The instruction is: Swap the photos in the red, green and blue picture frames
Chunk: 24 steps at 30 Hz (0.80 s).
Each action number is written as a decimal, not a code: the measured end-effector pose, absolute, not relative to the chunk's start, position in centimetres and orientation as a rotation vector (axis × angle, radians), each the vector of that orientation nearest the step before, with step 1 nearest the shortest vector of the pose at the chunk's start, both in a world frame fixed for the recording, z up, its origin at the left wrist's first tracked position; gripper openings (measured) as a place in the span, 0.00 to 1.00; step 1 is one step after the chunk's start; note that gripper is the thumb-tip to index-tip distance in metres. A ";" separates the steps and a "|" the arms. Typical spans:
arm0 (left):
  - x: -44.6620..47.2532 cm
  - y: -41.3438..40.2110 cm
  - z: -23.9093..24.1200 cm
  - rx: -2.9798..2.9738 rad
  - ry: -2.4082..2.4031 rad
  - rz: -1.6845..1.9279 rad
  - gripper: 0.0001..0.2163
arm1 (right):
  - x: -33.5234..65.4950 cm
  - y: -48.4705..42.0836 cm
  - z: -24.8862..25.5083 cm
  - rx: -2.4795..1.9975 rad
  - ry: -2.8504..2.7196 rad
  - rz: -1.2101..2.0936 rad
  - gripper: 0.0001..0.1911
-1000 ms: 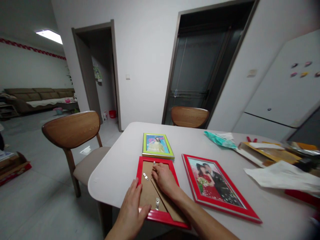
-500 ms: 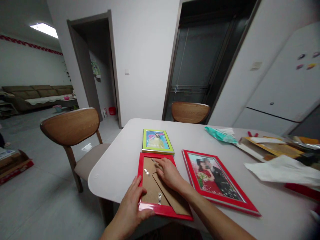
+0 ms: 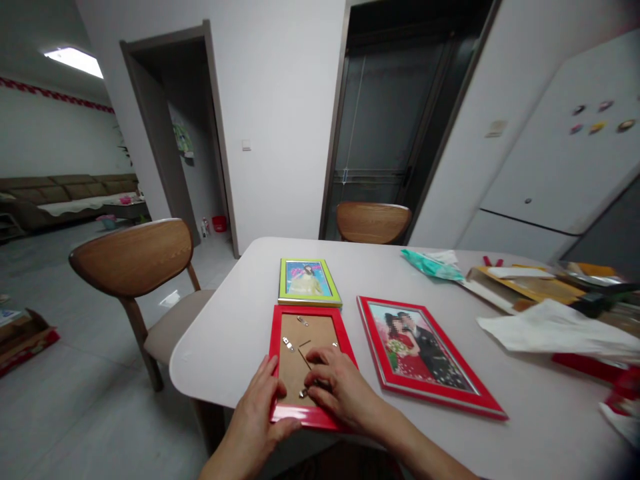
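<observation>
A small red photo frame (image 3: 276, 333) lies face down at the near edge of the white table (image 3: 230, 333), its brown backing board (image 3: 300, 337) and metal clips showing. My left hand (image 3: 257, 410) presses on the frame's near left corner, fingers together and lying flat. My right hand (image 3: 337, 390) rests on the lower part of the backing board, fingers curled down at a clip near the bottom edge. I cannot see anything held in either hand.
A green-framed photo (image 3: 309, 281) lies just beyond the red frame. A larger red-framed photo (image 3: 425, 353) lies to the right. Papers, envelopes and a teal bag (image 3: 433, 265) clutter the table's right side. Wooden chairs stand at left (image 3: 133, 257) and far side (image 3: 373, 221).
My right hand slid from the top of the backing board down to its lower edge. My left hand stays at the near left corner. The view shifted slightly.
</observation>
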<state>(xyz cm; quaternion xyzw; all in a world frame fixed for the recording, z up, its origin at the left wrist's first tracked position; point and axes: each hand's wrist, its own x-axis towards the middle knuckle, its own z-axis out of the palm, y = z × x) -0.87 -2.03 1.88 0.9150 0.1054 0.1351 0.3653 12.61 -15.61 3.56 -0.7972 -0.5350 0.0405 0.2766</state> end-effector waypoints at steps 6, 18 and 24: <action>-1.0 -1.9 1.6 2.319 0.287 0.361 0.16 | 12.8 -15.9 3.8 -2.332 -1.192 0.021 0.19; 0.9 -2.2 3.6 1.815 0.416 0.492 0.24 | 12.3 -14.4 6.4 -2.228 -1.067 -0.025 0.20; 0.5 0.7 4.2 1.248 0.438 0.504 0.25 | 11.5 -14.6 7.2 -2.045 -1.123 0.002 0.17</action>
